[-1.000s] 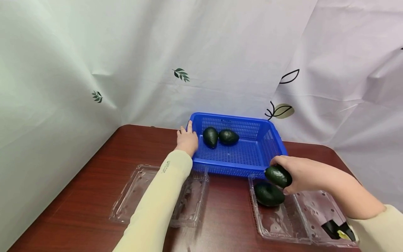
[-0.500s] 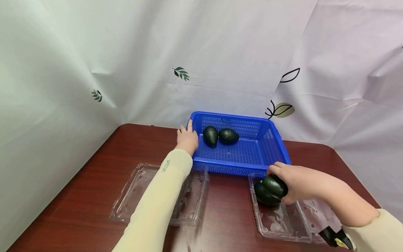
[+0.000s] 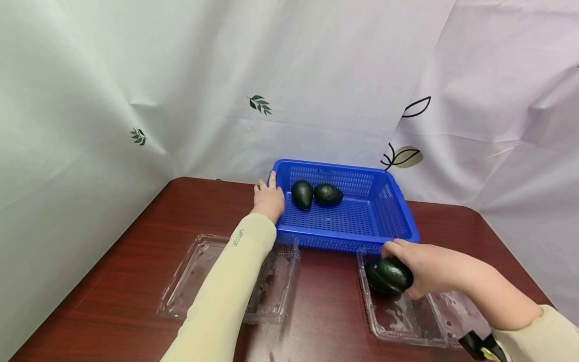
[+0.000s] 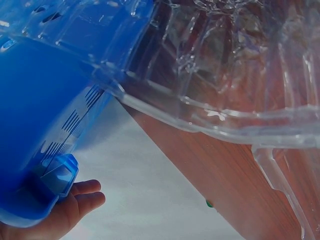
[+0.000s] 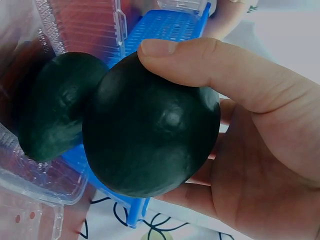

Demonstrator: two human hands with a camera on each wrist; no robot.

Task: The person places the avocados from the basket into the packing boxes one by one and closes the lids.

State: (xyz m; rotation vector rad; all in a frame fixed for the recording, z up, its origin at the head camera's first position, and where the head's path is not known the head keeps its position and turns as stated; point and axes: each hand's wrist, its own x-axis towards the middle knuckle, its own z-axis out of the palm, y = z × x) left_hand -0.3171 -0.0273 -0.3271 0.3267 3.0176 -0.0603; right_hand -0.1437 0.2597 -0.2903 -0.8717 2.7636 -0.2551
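Observation:
My right hand [image 3: 427, 264] holds a dark green avocado [image 3: 398, 274] between thumb and fingers, low over a clear plastic clamshell box [image 3: 395, 327]. Another avocado [image 5: 60, 107] lies in that box, right beside the held one in the right wrist view. The left hand [image 3: 268, 202] rests on the left rim of a blue perforated basket [image 3: 334, 238], its fingers extended over the edge. In the left wrist view, fingers [image 4: 87, 195] reach past the basket's corner. Two more avocados, one upright-lying [image 3: 302, 194] and one sideways [image 3: 328, 194], sit inside the basket's left half.
A second clear clamshell box [image 3: 276, 301] lies opened on the left, partly covered by the left sleeve [image 3: 226, 291]. Both boxes stand in front of the basket on a reddish-brown wooden table [image 3: 325, 301]. A pale patterned curtain [image 3: 325, 100] hangs behind.
My right hand has moved down and slightly left with its avocado, bringing it close to the one in the right box. The left hand has stayed on the basket rim.

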